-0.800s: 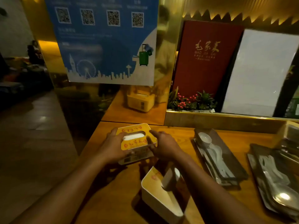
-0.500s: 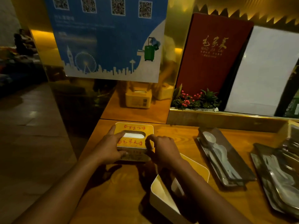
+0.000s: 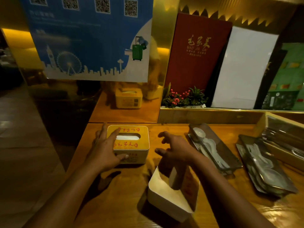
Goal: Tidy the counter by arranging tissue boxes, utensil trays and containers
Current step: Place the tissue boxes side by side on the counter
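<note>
At the wooden worktop's point(image 3: 125, 203) far left corner the left hand point(image 3: 103, 148) rests straight-fingered on the yellow rectangular tissue box point(image 3: 131, 144), the right hand point(image 3: 177, 148) hovering beside it, loosely spread, empty.

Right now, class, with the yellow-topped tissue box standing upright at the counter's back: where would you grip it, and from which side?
Probably its short end walls, one hand from each side. The yellow-topped tissue box stands upright with flat white walls and a slotted top. The left hand touches its left end; the right end is bare, with the right hand open beside it.
</note>
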{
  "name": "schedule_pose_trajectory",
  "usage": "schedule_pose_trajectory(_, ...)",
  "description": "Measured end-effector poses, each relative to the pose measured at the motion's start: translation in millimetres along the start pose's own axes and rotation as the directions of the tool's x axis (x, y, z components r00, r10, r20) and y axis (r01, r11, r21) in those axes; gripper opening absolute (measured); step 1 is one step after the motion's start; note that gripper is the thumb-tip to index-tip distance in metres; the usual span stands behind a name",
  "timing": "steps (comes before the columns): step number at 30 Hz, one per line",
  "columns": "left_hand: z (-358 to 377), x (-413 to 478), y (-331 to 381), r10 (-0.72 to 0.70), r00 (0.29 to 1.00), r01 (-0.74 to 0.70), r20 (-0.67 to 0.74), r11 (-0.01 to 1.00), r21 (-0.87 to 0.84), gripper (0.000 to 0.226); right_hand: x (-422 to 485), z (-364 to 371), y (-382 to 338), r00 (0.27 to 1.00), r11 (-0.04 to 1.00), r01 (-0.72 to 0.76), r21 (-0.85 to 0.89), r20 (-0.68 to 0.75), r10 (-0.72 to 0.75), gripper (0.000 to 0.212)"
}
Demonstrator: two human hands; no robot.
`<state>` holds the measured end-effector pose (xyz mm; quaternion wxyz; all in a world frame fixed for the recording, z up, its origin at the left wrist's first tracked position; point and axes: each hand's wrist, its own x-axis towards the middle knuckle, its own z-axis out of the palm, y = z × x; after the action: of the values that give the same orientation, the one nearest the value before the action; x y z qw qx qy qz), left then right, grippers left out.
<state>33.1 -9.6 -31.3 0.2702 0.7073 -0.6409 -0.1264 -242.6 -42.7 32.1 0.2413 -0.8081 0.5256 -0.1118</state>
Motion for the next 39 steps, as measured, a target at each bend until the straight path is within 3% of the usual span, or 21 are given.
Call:
schedule_pose_trajectory(3, -2, -23, 38, 0.162, 0.978, -0.167, -0.134, 0.986, -0.029, 0.088, -23, -22, 27, 0.985, 0.999, -0.034, -0.019, 0.167, 0.037, 0.053)
schedule_pose_trajectory(5, 1, -45, 71, 0.288, 0.946, -0.299, -0.146, 0.952, -0.062, 0.07, -37, -24, 42, 0.982, 0.999, -0.034, -0.038, 0.186, 0.04, 0.052)
schedule_pose_trajectory(9, 19, -66, 108, 0.364, 0.931, -0.356, 0.025, 0.922, -0.152, 0.059, -51, -15, 68, 0.999, 0.998, -0.042, 0.045, 0.022, 0.041, 0.048)
schedule_pose_trajectory(13, 32, -69, 121, 0.37, 0.926, -0.36, 0.077, 0.925, -0.12, 0.062, -52, -9, 95, 0.984, 0.996, -0.09, 0.011, -0.153, 0.09, 0.049)
schedule_pose_trajectory(18, 50, -70, 145, 0.247, 0.962, -0.243, 0.117, 0.969, -0.05, 0.059, -49, -13, 113, 0.956, 0.995, -0.081, -0.066, -0.287, 0.059, 0.051)
schedule_pose_trajectory(20, 59, -72, 154, 0.194, 0.974, -0.193, 0.117, 0.981, -0.026, 0.062, -55, -19, 119, 0.971, 0.999, -0.027, -0.03, -0.239, 0.02, 0.053)
schedule_pose_trajectory(24, 73, -73, 162, 0.071, 0.989, -0.059, 0.132, 0.994, -0.089, 0.059, -73, -34, 135, 0.996, 0.995, 0.093, -0.025, -0.005, -0.093, 0.065)
schedule_pose_trajectory(29, 94, -70, 170, -0.056, 0.998, 0.063, 0.038, 0.976, -0.209, 0.036, -79, -27, 154, 0.98, 0.977, 0.184, -0.112, -0.053, -0.191, 0.074)
schedule_pose_trajectory(39, 105, -68, 187, -0.122, 0.992, 0.114, -0.027, 0.969, -0.22, 0.039, -78, -13, 169, 0.964, 0.967, 0.255, -0.022, -0.075, -0.256, 0.077)
